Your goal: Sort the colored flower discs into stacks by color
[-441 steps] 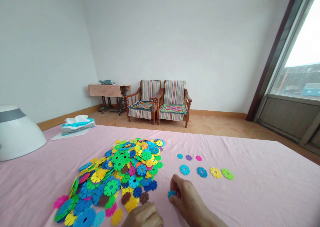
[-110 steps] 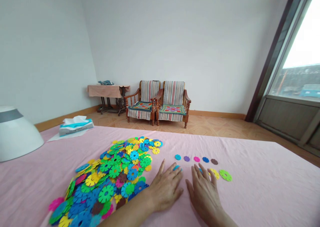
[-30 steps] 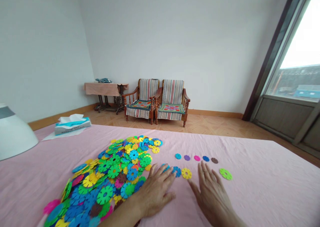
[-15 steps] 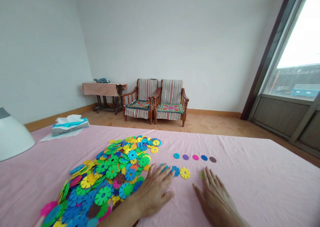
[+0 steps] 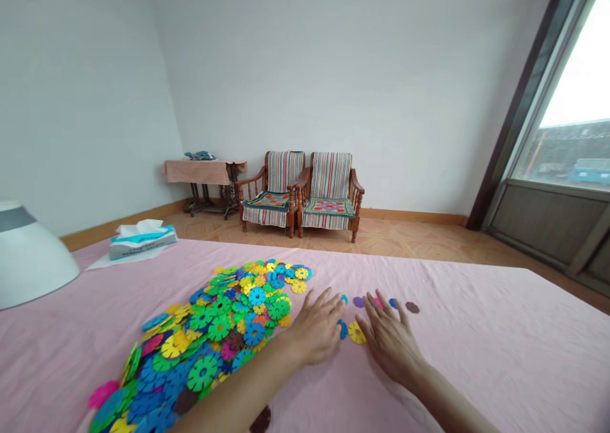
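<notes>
My left hand (image 5: 317, 328) lies palm down with fingers stretched, right of a big heap of colourful slotted plastic discs (image 5: 203, 372). A blue disc (image 5: 343, 330) peeks out beside its fingers. My right hand (image 5: 391, 337) is palm down too, fingers spread. Its thumb side is next to a yellow disc (image 5: 356, 332), and its fingertips reach a row of smaller discs. That row holds a light blue disc (image 5: 344, 299), a purple disc (image 5: 358, 302), a partly covered pink disc (image 5: 378, 302), a dark blue disc (image 5: 393, 303) and a brown disc (image 5: 412, 308). What lies under the palms is hidden.
A pink cloth (image 5: 500, 344) covers the table. A tissue box (image 5: 143, 241) and a white rounded object (image 5: 35, 261) stand at the left. Two wooden armchairs (image 5: 331, 191) and a small cloth-covered table (image 5: 197, 172) are by the far wall.
My right hand has moved left and forward, now partly over the row of small discs. The left hand has shifted slightly right and forward. The camera view has turned a little left.
</notes>
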A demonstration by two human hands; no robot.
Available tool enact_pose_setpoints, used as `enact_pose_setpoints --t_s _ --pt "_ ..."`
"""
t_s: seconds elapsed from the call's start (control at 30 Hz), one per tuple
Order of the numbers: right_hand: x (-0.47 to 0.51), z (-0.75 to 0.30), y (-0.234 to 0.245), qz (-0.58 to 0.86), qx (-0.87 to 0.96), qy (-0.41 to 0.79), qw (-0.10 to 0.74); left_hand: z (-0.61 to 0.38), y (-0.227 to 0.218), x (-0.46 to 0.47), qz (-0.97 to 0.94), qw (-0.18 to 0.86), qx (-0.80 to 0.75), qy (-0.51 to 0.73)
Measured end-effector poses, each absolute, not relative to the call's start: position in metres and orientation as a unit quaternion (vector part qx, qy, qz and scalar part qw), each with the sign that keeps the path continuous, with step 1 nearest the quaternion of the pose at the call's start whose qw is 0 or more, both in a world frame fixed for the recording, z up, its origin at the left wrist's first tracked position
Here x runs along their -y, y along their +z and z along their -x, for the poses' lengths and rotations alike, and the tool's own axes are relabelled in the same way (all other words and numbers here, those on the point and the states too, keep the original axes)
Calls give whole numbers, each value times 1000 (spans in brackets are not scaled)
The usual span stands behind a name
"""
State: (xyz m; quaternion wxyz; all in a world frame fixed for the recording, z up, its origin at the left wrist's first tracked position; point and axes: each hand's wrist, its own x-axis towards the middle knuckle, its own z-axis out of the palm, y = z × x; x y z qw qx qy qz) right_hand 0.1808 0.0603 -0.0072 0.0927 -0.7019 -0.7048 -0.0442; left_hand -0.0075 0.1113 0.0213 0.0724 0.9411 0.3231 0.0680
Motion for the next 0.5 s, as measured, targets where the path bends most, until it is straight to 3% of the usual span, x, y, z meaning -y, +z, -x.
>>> enact_pose_setpoints --t_s 0.5 --pt "-73 -148 -14 687 719 -22 104 22 3 -144 -929 52 -362 63"
